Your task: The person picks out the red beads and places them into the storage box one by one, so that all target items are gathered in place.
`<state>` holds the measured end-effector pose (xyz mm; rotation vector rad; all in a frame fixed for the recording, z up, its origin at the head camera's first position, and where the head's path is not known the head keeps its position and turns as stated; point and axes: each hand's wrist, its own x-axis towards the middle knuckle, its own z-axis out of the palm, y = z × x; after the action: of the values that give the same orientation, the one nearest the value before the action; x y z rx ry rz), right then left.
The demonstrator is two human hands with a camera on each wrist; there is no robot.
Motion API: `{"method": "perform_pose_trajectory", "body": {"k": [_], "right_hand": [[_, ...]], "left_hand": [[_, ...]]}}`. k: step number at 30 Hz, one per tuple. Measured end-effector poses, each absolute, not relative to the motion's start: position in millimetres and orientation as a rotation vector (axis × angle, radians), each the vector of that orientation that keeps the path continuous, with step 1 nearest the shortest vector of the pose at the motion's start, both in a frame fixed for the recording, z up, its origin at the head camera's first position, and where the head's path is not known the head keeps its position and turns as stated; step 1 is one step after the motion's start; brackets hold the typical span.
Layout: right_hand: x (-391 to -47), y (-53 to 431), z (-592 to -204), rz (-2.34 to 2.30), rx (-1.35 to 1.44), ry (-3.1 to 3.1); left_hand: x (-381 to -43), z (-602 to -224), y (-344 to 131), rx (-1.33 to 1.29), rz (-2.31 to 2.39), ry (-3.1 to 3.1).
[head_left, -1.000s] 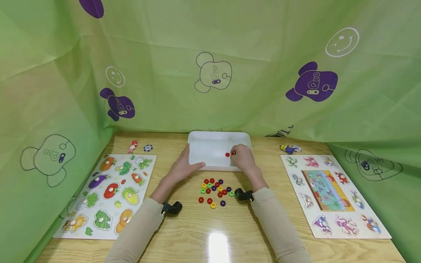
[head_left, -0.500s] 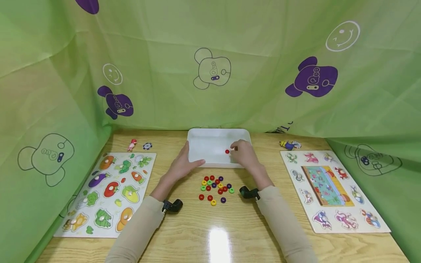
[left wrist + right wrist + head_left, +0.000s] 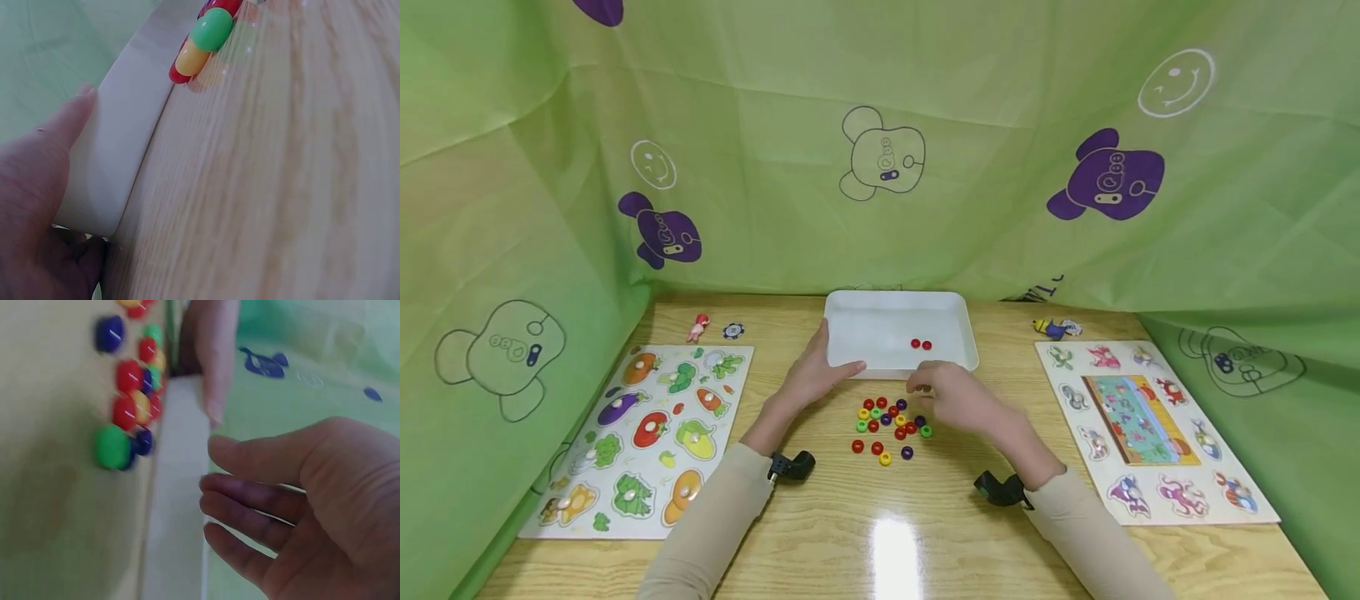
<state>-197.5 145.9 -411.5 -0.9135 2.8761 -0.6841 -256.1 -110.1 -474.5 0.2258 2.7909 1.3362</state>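
Observation:
My left hand (image 3: 808,375) grips the near left corner of a white tray (image 3: 872,333). Its thumb lies over the front wall, as the left wrist view shows, with the fingers round the side. Two red beads (image 3: 921,344) lie close together in the tray's right half. In front of the tray, several loose beads (image 3: 886,419) in red, yellow, green and purple lie on the table. My right hand (image 3: 958,400) hovers just right of these beads, near the tray's front edge. In the right wrist view its relaxed fingers (image 3: 244,503) hold nothing, thumb and fingertips apart.
A vegetable peg puzzle (image 3: 640,442) lies on the left, a sea-animal puzzle (image 3: 1150,433) on the right. Small figurines (image 3: 698,327) and poker chips (image 3: 733,331) sit towards the back. Green cloth (image 3: 880,208) encloses the table behind and at both sides.
My right hand has let go of a second red bead beside the first in the tray, then come back towards the loose beads. The left hand has stayed on the tray.

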Motion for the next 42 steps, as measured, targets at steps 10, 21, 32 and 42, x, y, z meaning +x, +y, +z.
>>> {"method": "perform_pose_trajectory", "body": {"k": [10,21,32,42], "right_hand": [[-184.2,144.0,-430.2,-0.547,-1.027,2.781],[-181.3,135.2,-435.0,-0.509,-1.101,2.777],[-184.1,132.8,-428.8,-0.585,-1.054,2.756],[-210.6,141.2,-410.2,-0.743,-0.834,3.051]], "left_hand": [[-256.2,-475.5,-111.1,0.256,1.351,2.795],[-256.1,-475.3,-111.1,0.257,1.310,2.820],[-255.5,-476.1,-111.5,0.218,1.316,2.806],[-253.9,-474.4,-111.2,0.224,1.287,2.813]]}}
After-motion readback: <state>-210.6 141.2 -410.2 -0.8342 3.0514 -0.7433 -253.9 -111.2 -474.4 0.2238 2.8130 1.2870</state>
